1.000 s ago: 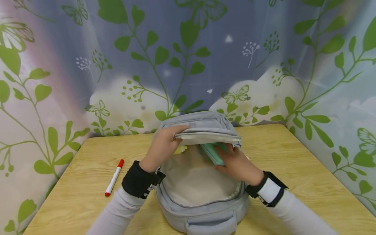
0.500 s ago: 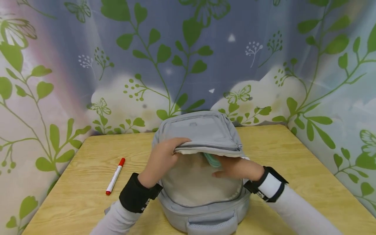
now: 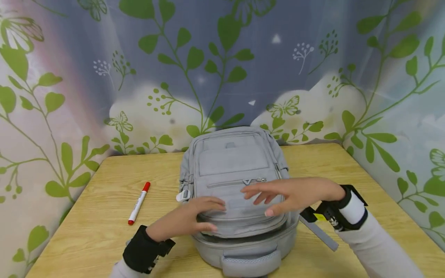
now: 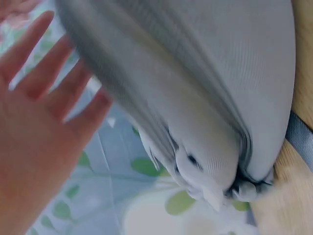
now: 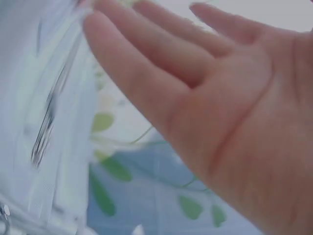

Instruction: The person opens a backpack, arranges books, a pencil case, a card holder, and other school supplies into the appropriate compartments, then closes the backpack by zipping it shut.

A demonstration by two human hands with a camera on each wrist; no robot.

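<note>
A grey backpack (image 3: 233, 162) lies on its back on the table, its front flap down over the main opening, with a dark gap showing along the unzipped edge near the carry handle (image 3: 251, 262). My left hand (image 3: 187, 217) is at the flap's left side, fingers extended and spread, holding nothing. Above the flap's right side hovers my right hand (image 3: 292, 193), fingers loosely straight and nothing in them. In the left wrist view the left fingers (image 4: 73, 88) reach along the bag's edge (image 4: 146, 88). The bag's inside is hidden.
A white marker with red ends (image 3: 139, 203) lies on the wooden table (image 3: 104, 193) left of the bag. A grey strap (image 3: 320, 233) sticks out on the right. A leaf-patterned curtain (image 3: 222, 77) hangs behind and along the sides.
The flap has come down over the opening. My left hand has let go of its edge and moved lower. My right hand has come out of the bag, leaving the green item out of sight.
</note>
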